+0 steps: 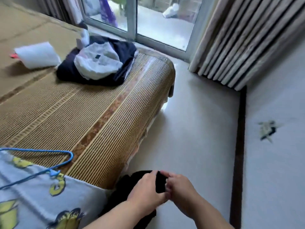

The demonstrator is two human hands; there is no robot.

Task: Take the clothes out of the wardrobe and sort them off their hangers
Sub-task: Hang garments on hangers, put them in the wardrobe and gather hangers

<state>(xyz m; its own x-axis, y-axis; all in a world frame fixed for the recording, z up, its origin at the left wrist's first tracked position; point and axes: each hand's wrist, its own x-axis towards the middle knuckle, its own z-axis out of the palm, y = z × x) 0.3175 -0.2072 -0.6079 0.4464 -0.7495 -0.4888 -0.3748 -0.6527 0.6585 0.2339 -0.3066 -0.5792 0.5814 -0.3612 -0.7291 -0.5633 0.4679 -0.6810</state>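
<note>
A black garment [127, 184] hangs in front of me at the bottom centre, over the floor beside the bed. My left hand [145, 190] grips its top edge, and my right hand [179, 187] pinches the same edge right beside it. On the bed at lower left lies a light blue cloth with yellow cartoon prints [41, 200], with a blue hanger [54, 164] on top of it. Farther up the bed sits a pile of clothes, a white garment [97, 61] on a dark navy one [69, 71]. The wardrobe is out of view.
The bed carries a woven bamboo mat [92, 116]; a white folded item [38, 55] lies at its far left. Pale floor [194, 129] runs between bed and wall. Beige curtains [244, 40] hang at right beside a glass sliding door [158, 28].
</note>
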